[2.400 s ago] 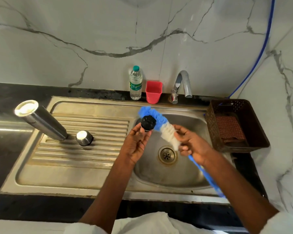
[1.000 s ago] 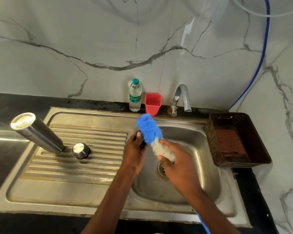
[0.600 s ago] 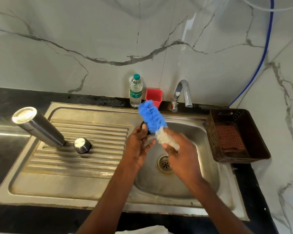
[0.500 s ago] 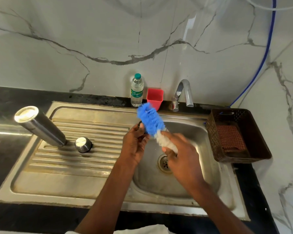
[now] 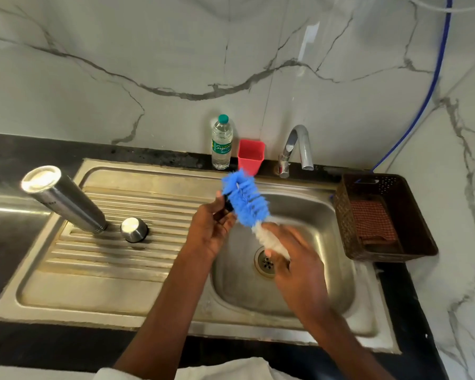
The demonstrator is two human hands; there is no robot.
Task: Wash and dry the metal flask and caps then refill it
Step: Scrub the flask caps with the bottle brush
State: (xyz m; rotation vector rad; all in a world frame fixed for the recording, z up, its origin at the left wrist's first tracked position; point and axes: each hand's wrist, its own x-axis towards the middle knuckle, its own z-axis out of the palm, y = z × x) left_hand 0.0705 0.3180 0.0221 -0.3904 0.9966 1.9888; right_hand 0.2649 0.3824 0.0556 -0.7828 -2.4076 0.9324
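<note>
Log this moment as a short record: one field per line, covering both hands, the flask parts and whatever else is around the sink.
left hand: holds a small black cap over the sink basin
right hand: grips the bottle brush by its white part, blue bristles against the cap
flask: upside down on the draining board
steel cap: dome up, beside the flask
tap: no water seen running
back ledge: water bottle, red cup
basket: right of the basin, folded cloth inside
</note>
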